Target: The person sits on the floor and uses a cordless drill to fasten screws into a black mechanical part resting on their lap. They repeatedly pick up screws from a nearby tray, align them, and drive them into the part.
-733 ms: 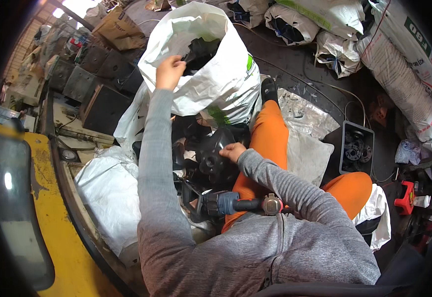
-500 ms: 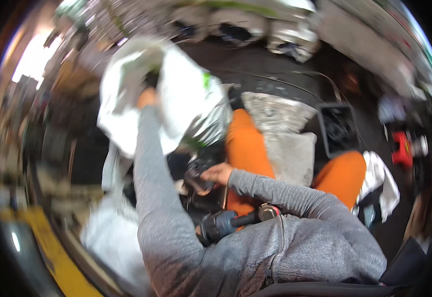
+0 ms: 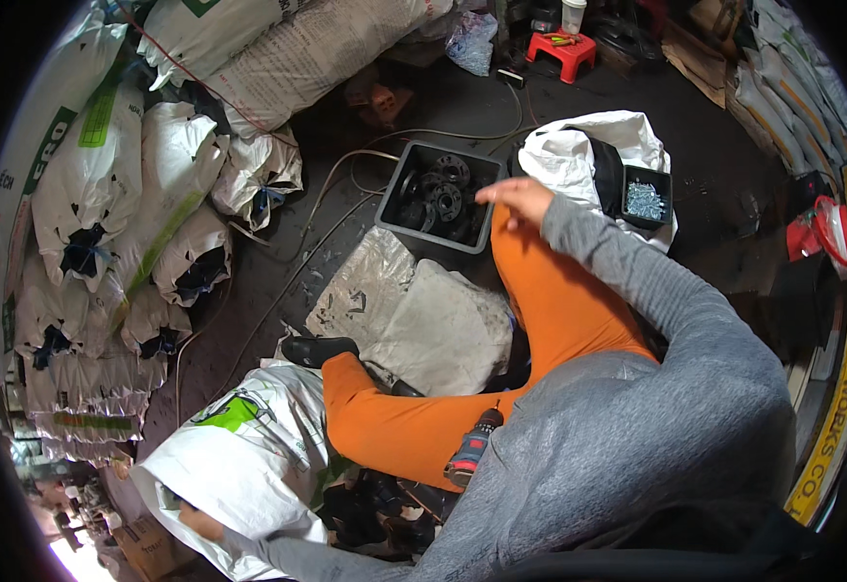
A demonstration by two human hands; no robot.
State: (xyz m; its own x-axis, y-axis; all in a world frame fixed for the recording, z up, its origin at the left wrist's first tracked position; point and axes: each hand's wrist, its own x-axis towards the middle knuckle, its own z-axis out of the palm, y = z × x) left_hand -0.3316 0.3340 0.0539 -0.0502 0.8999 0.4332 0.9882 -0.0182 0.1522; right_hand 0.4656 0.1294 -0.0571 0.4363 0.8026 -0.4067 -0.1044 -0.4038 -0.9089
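My left hand [image 3: 202,524] reaches into the mouth of a large white sack [image 3: 278,427] at the lower left. The sack hides its fingers and whatever they touch. At the upper middle, my right hand [image 3: 525,199] is stretched over the right rim of a grey plastic bin [image 3: 400,202], fingers extended and nothing in them. Inside the bin lie several black round parts [image 3: 446,201] with holes. More dark parts [image 3: 356,514] lie between the sack and my leg. A cordless drill [image 3: 472,448] rests against my left thigh.
A small black box of silvery screws [image 3: 645,201] stands right of my knee by white cloth [image 3: 564,155]. Flattened sacks [image 3: 443,325] cover the floor between my legs. Full white sacks [image 3: 89,184] are stacked at left. Cables [image 3: 322,189] cross the floor near a red stool [image 3: 561,55].
The view has turned to the right. My right hand has gone from a dark part by my lap to the bin, its fingers now free. My left hand is still in the sack.
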